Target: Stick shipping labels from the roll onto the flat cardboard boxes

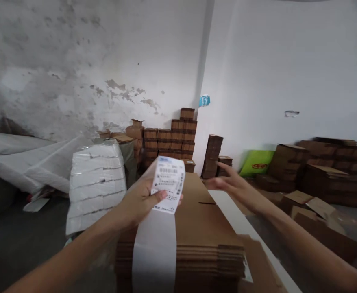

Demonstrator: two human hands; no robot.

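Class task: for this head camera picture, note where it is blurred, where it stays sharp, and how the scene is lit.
Head view: the right hand and the boxes at far right smear with motion blur; the shipping label in the left hand is sharper; the light is soft, without glare.

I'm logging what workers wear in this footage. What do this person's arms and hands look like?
Both forearms are bare, no sleeves in view. The left hand and right hand wear no gloves; no watch, ring or bracelet shows, though the picture is blurred.
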